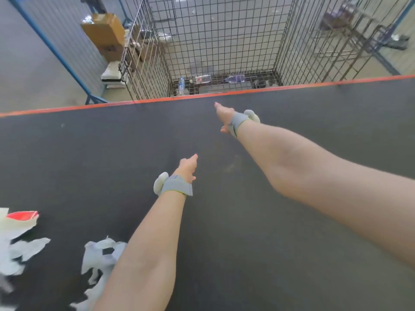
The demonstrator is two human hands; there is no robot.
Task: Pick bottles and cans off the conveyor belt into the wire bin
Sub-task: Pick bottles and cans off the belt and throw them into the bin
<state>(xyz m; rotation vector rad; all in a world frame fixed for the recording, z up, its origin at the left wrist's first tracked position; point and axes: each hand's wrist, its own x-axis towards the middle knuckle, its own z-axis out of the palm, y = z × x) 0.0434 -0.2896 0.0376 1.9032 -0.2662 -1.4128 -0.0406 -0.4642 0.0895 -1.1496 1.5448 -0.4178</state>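
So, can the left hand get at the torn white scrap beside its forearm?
Probably yes. The left hand is open and empty, and the white scrap lies on the belt beside that forearm, nothing over it; the hand need only draw back.

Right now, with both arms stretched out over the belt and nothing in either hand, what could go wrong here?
1. The right hand reaches almost to the belt's orange edge; leaning that far may cost balance.
2. Loose white scraps lie beside the left forearm; they could hide a bottle or be grabbed by mistake.
3. The wire bin sits beyond and below that edge, with only a few bottles in it; a weak toss from the left hand might fall short.
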